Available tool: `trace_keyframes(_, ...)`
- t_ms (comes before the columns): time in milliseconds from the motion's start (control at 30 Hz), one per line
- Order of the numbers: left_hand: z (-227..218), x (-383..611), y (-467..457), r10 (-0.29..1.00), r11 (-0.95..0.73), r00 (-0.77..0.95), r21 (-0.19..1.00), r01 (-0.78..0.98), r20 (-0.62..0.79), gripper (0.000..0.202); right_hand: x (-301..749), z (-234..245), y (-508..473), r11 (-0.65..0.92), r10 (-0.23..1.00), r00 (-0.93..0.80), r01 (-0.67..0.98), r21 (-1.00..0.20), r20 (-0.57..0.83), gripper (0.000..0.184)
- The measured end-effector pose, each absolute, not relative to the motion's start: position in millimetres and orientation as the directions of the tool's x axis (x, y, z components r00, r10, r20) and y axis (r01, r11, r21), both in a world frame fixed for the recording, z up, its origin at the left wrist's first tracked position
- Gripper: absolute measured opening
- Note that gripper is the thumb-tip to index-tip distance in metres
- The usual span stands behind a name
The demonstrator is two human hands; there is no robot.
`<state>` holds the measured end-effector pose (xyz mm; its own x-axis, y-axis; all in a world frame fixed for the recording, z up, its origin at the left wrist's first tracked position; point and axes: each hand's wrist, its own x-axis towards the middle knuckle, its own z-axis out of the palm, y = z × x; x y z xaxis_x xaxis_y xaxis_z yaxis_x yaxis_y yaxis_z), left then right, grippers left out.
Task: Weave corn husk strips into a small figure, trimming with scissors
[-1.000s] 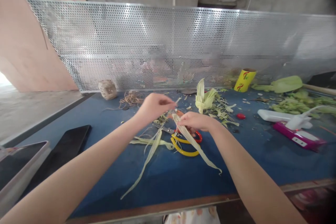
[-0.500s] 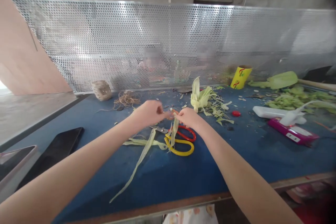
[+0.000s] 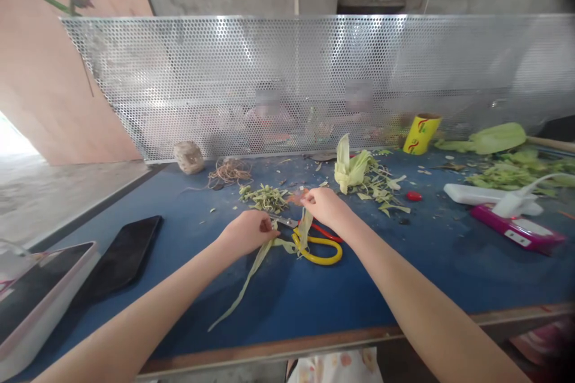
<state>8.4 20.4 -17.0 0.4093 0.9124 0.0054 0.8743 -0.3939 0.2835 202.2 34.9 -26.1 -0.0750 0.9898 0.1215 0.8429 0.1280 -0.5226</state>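
Up close, both bare forearms reach out over the blue table [image 3: 404, 287], with a black phone [image 3: 121, 257] lying well off to the left. A long husk strip [image 3: 241, 288] trails across the table toward the near edge. Its far end runs up into the left hand [image 3: 246, 232], which is curled shut on it, low against the surface. Just beyond lie the scissors [image 3: 317, 248], their yellow handle loop flat on the table. The right hand [image 3: 326, 206] is raised a little above them, thumb and fingers pinched on the top of a short husk strip [image 3: 305, 227] that hangs down over that loop.

The work in hand looks like pulling husk into narrow strips, with each hand now on its own piece. As I judge it, any further split calls for the two pinches to come together on one strip end, and for the dangling piece to stay clear of the scissors.

Farther back are a shredded pile [image 3: 265, 196], a husk heap [image 3: 353, 169] and a yellow roll [image 3: 420, 133]. Behind them stands the mesh screen [image 3: 224, 84].
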Motion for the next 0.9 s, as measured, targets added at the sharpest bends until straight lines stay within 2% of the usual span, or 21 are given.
trace_keyframes(133, -10, 4, 18, 0.907, -0.405, 0.420, 0.367, 0.838, 0.042, 0.019, 197, -20, 28, 0.180, 0.983, -0.132, 0.784, -0.594, 0.124, 0.019)
trace_keyframes(167, -7, 2, 18, 0.908, -0.391, 0.418, 0.443, 0.806, 0.042, 0.020, 195, -17, 26, 0.201, 0.980, -0.155, 0.764, -0.613, 0.128, 0.019)
trace_keyframes(233, -1, -3, 18, 0.913, -0.314, 0.408, 0.675, 0.668, 0.020, 0.024, 192, -13, 21, 0.246, 0.965, -0.238, 0.668, -0.702, 0.111, 0.022)
trace_keyframes(300, 5, -8, 17, 0.917, -0.204, 0.399, 0.856, 0.475, -0.002, 0.025, 187, -10, 17, 0.262, 0.929, -0.357, 0.460, -0.848, 0.093, 0.027)
trace_keyframes(333, 6, -10, 16, 0.920, -0.168, 0.391, 0.898, 0.407, -0.005, 0.025, 185, -9, 16, 0.249, 0.906, -0.412, 0.331, -0.910, 0.099, 0.028)
trace_keyframes(400, 9, -11, 14, 0.924, -0.132, 0.383, 0.928, 0.348, -0.012, 0.025, 181, -11, 15, 0.215, 0.873, -0.467, 0.110, -0.970, 0.141, 0.027)
trace_keyframes(533, 12, -7, 6, 0.915, -0.105, 0.401, 0.942, 0.320, -0.035, 0.023, 174, -17, 15, 0.154, 0.883, -0.439, -0.066, -0.986, 0.168, 0.016)
trace_keyframes(700, 13, -4, 1, 0.934, -0.081, 0.355, 0.948, 0.308, -0.035, 0.020, 172, -19, 13, 0.094, 0.902, -0.412, -0.101, -0.990, 0.127, 0.015)
trace_keyframes(900, 6, -6, 5, 0.970, -0.136, 0.232, 0.958, 0.253, 0.076, 0.023, 168, -19, 11, 0.101, 0.916, -0.368, -0.167, -0.981, 0.157, 0.015)
